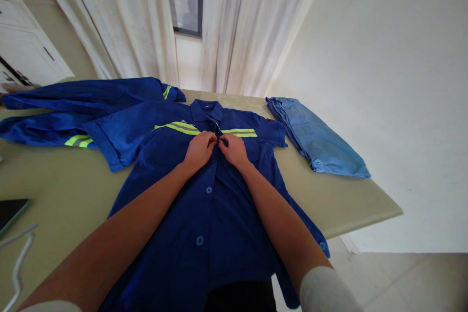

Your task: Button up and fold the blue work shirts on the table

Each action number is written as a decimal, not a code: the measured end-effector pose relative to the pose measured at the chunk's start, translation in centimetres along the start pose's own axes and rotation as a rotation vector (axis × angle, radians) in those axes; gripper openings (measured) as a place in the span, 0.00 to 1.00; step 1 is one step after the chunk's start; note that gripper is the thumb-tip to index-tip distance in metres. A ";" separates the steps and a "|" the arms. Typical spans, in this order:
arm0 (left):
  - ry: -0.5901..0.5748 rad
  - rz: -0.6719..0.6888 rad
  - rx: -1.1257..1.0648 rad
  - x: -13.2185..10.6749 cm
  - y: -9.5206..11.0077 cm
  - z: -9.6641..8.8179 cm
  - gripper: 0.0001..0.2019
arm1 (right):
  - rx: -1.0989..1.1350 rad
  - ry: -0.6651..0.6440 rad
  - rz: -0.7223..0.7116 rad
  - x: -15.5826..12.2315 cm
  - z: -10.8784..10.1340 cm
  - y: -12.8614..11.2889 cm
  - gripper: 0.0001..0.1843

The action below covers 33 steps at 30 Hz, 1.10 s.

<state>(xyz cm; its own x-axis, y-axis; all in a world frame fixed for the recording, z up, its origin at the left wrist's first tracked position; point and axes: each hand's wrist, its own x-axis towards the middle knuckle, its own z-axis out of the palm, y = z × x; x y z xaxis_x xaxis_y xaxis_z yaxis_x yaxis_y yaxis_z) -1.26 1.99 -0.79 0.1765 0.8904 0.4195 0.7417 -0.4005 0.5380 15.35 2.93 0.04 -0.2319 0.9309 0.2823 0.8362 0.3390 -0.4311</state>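
A dark blue work shirt with yellow-green and grey reflective stripes lies front up on the table, its collar at the far end. My left hand pinches the shirt's front edge at chest height, just below the stripe. Close beside it, my right hand pinches the other side of the front opening, the fingertips of both hands nearly touching. What exactly sits between the fingertips is too small to make out. Lower on the front, a button and another button show.
Blue trousers with reflective bands lie at the back left. Folded light blue clothing rests on the right of the table. A dark flat device and a white cable are at the left edge. Curtains hang behind.
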 end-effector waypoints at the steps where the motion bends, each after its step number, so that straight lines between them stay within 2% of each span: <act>1: 0.007 0.004 0.003 -0.1 0.1 0.0 0.04 | -0.018 -0.006 -0.006 -0.1 -0.1 -0.2 0.13; 4: 0.013 -0.004 0.023 -0.3 0.2 0.0 0.04 | -0.103 -0.024 -0.011 -0.4 -0.3 -1.2 0.12; 7: 0.011 0.003 0.064 -0.4 0.2 -0.1 0.05 | -0.181 -0.047 0.041 -0.8 -0.6 -2.3 0.13; 10: 0.041 0.048 0.094 -0.4 0.3 -0.1 0.07 | -0.173 -0.037 0.071 -1.0 -0.6 -2.7 0.15; 14: 0.055 0.069 0.076 -0.4 0.1 0.1 0.08 | 0.004 -0.003 0.014 -0.6 -0.5 -1.6 0.20; 19: 0.027 0.020 -0.038 0.0 -0.7 0.5 0.03 | 0.401 -0.027 0.089 0.6 0.2 0.6 0.08; 22: 0.015 -0.065 -0.135 0.2 -1.0 0.5 0.04 | 0.467 -0.032 0.095 0.9 0.7 1.1 0.07; 27: -0.008 -0.174 -0.266 0.6 -1.1 0.6 0.08 | 0.281 0.049 0.029 0.5 0.9 0.9 0.08; 31: 0.012 -0.292 -0.372 1.0 -0.8 0.7 0.04 | 0.077 0.063 -0.013 -0.1 0.5 0.0 0.09; 33: 0.022 -0.318 -0.385 1.0 -0.7 0.7 0.06 | 0.013 0.057 0.012 -0.4 0.2 -0.4 0.10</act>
<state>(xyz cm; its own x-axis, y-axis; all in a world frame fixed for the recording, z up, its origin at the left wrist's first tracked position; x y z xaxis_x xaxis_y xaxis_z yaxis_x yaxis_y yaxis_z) -1.14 3.31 -1.21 -0.0364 0.9783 0.2040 0.4629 -0.1644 0.8710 14.98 2.49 -0.09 -0.1931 0.9258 0.3249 0.8320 0.3301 -0.4460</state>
